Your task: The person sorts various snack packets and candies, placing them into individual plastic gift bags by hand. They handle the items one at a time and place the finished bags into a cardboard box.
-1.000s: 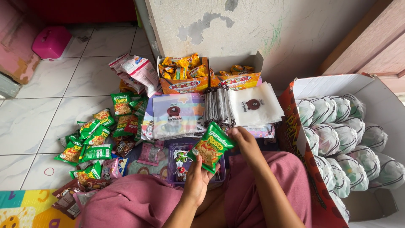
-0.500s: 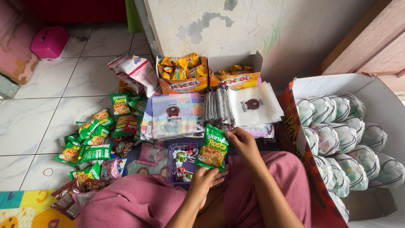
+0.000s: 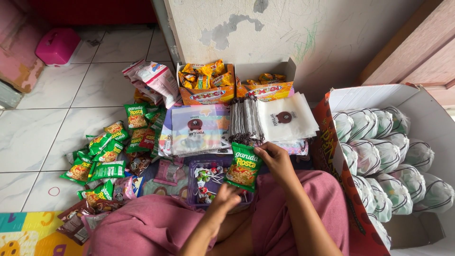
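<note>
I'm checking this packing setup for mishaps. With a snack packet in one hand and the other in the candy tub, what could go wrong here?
The right hand pinches the green packet only by its top corner, so it may slip onto the tub.
The left hand reaches into that tub, which sits at the lap's edge and could tip and spill lollipops.
The leaning bag stack beside the right hand could get knocked over.

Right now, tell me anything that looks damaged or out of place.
The wall behind the snack boxes has patches of peeled paint and faint scribbles. The green snack packets lie scattered loosely on the tile floor.
</note>
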